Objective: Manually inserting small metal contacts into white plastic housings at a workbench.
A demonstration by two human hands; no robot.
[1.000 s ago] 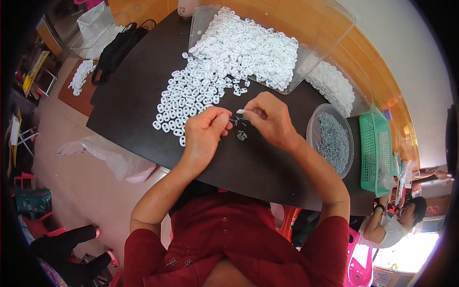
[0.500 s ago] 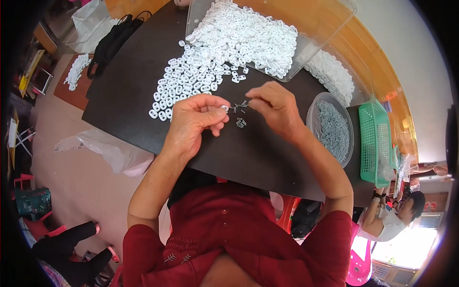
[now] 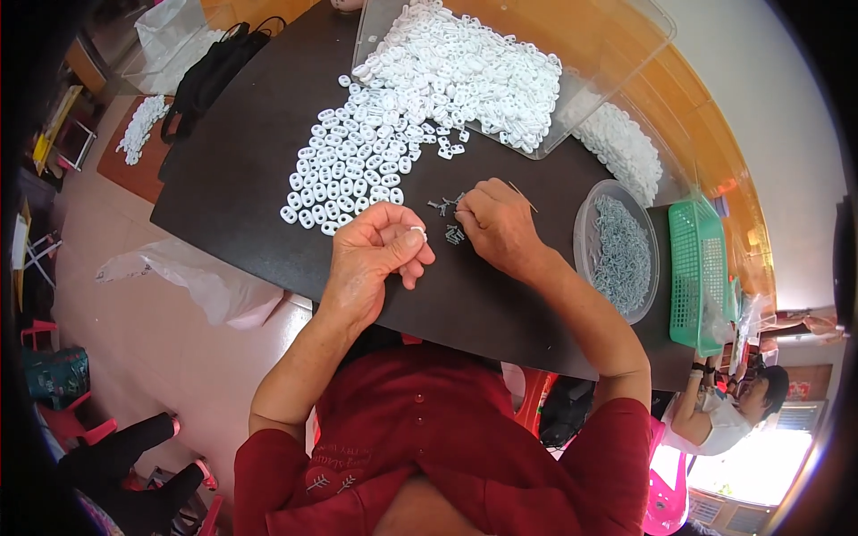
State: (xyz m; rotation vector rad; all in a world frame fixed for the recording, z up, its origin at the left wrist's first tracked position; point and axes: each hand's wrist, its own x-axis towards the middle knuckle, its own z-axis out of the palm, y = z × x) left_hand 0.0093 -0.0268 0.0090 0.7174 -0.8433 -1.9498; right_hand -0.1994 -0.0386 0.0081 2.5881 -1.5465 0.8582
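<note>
My left hand point(image 3: 375, 246) pinches a small white oval plastic piece point(image 3: 420, 233) between thumb and finger above the dark table. To its right, my right hand point(image 3: 498, 223) is lowered to the small loose pile of screws point(image 3: 454, 235). Its fingers are curled with the tips together, and whatever they grip is hidden. A thin tan stick point(image 3: 523, 197) shows beside the knuckles; whether it is held or lies on the table I cannot tell. Many white two-holed pieces point(image 3: 346, 170) are spread flat beyond my left hand.
A clear bin point(image 3: 536, 154) lies tipped, spilling white pieces. At right stand a round clear tub point(image 3: 660, 259) of screws, a green basket point(image 3: 681, 295) and a clear container of white pieces point(image 3: 626, 143). A black bag point(image 3: 210, 80) sits far left. Another person point(image 3: 719, 411) works at the right.
My right hand has come down and slightly left, onto the screw pile. My left hand has drawn a little nearer, still pinching the white piece. The tan stick has come into sight.
</note>
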